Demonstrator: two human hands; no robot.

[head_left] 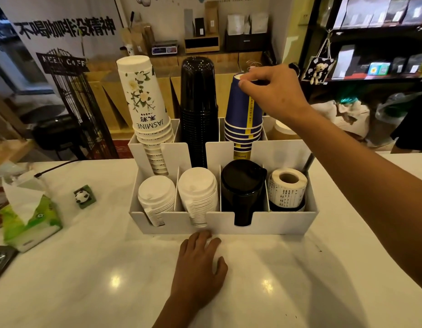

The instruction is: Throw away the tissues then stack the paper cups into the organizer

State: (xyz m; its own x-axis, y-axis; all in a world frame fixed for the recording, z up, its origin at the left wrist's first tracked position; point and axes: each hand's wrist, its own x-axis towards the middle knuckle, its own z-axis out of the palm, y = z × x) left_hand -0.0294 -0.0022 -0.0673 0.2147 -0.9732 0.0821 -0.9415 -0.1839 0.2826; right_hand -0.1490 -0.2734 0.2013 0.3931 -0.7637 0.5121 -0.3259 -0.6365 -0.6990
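Blue paper cups (243,119), each with a yellow stripe and white rolled rims, nested upside down in the far right slot of the white organizer (285,223). Your right hand (274,91) pinches the base of the top cup between thumb and fingertips, holding it on the stack.

Far left slot: white paper cups (146,107) printed with flowers and the word JASMINE, upside down, the stack leaning slightly left.

Far middle slot: black cups (198,100), glossy, upside down, the tallest stack.

Near row, left to right: two stacks of white lids (155,197), one stack of black lids (240,185), one roll of printed labels (287,185).

Your left hand (200,263) lies flat on the counter (300,280), fingers loosely spread, holding nothing, fingertips just beside the near wall of the organizer.

Counter: white, glossy, with ceiling lights reflected on it. At its left side, a green tissue pack (30,221) with one sheet pulled up, and a small panda figure (83,197) on a green base between the pack and the organizer.

Room: a banner with large dark characters on the far left wall, a black wire stand under it, a wooden counter with a scale at the back, dark shelves of packaged goods on the right.
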